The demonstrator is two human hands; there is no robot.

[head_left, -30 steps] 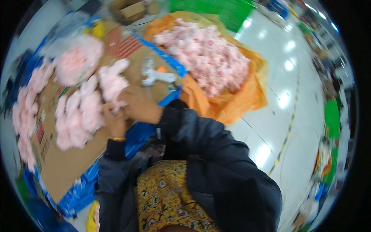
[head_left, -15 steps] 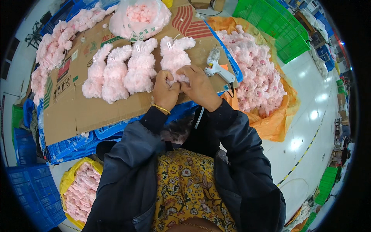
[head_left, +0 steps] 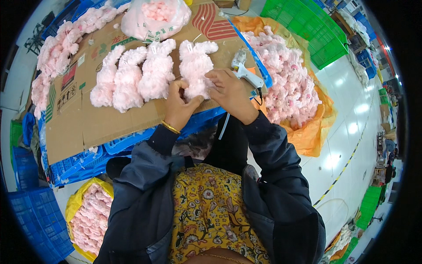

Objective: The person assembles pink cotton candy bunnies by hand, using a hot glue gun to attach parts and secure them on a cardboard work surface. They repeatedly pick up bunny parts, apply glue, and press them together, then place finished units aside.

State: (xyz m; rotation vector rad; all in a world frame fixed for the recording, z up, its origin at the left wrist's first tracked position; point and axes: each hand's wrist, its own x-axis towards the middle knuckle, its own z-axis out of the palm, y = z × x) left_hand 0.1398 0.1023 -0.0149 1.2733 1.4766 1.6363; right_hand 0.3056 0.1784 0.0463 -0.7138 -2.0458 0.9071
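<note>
A fluffy pink plush rabbit [head_left: 195, 66] lies on the flattened cardboard [head_left: 118, 124], its two ears away from me and a small white tag on one ear. My left hand [head_left: 179, 109] grips its lower left corner, thumb at the bottom edge and index finger along the side. On the opposite side my right hand [head_left: 232, 94] is closed on the plush with bent fingers. Three similar plush rabbits [head_left: 156, 70] lie side by side to the left. Close beyond my right hand rests a white glue gun [head_left: 248, 75], its cable hanging off the table edge.
A plastic bag [head_left: 132, 24] of pink pieces stands at the back. More pink plush is heaped along the left edge [head_left: 55, 57], in an orange sack [head_left: 303, 147] at right and a yellow sack [head_left: 72, 200] at lower left. Green crates [head_left: 307, 31] and blue crates [head_left: 37, 220] stand around.
My hands have moved apart, from pinching together at the plush rabbit's lower end to its two sides. More of its lower body shows. The whole view has shifted slightly.
</note>
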